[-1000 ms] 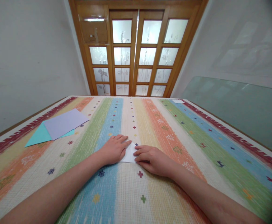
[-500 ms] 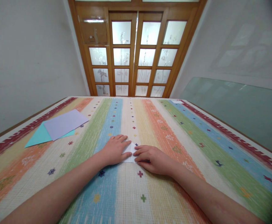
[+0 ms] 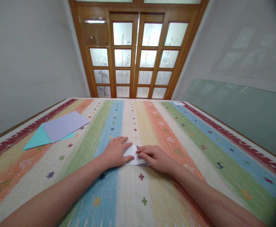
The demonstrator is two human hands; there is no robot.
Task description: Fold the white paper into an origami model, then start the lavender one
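1. White paper (image 3: 131, 158) is lying on the striped cloth (image 3: 128, 197), mid-counter, between both hands; its lower edge is showing, the sides are hiding under fingers.
2. Left hand (image 3: 116, 153) is resting flat on the paper's left side, fingers loosely spread, thumb reaching in near the lower edge; not clenching anything.
3. Right hand (image 3: 154, 157) is curling over the paper's right side, thumb sitting close to the forefinger. Can't tell whether it's pinching the sheet or just touching it.
4. Lilac sheet (image 3: 67, 126) is overlapping the teal sheet (image 3: 37, 138), both lying near the counter's left edge, well apart from the left hand.
5. Cloth is spanning the stretch from the sheets to the left hand, giving it side room.
6. Small white piece (image 3: 178, 103) is lying at the far right corner, well away from the right hand.
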